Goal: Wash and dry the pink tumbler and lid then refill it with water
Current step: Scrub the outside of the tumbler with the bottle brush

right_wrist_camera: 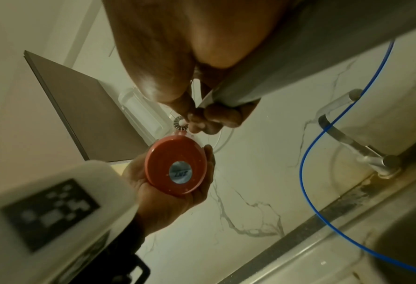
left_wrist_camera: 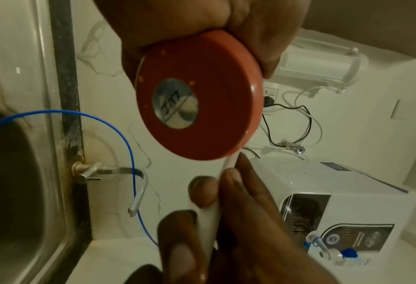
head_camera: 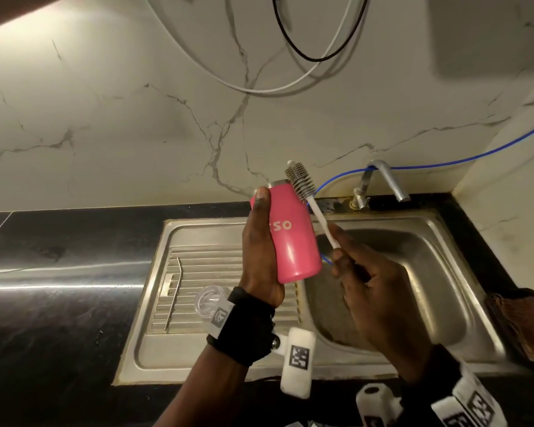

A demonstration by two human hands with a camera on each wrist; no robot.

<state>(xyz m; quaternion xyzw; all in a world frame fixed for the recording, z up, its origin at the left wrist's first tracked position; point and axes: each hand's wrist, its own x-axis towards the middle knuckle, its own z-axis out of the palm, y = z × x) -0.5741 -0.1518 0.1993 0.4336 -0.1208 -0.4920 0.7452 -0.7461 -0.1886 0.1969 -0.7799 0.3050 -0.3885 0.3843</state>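
Holding pink tumbler (head_camera: 290,232) tilted above sink (head_camera: 413,248), left hand (head_camera: 261,251) wrapped round it | our right hand (head_camera: 373,291) pinches bottle brush (head_camera: 302,192) handle, bristles beside tumbler's mouth | clear lid (head_camera: 208,300) on drainboard

Dim warm light; countertop (head_camera: 59,285) glare; blurred, warped edges

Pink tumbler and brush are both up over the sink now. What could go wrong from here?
1. The left hand holds the pink tumbler by its side only, over the sink; if the shell is wet, the grip could slip when the brush pushes in.
2. The bottle brush sits beside the rim, not inside; a misaimed push could tip the tumbler.
3. The clear lid near the left wrist could get knocked.
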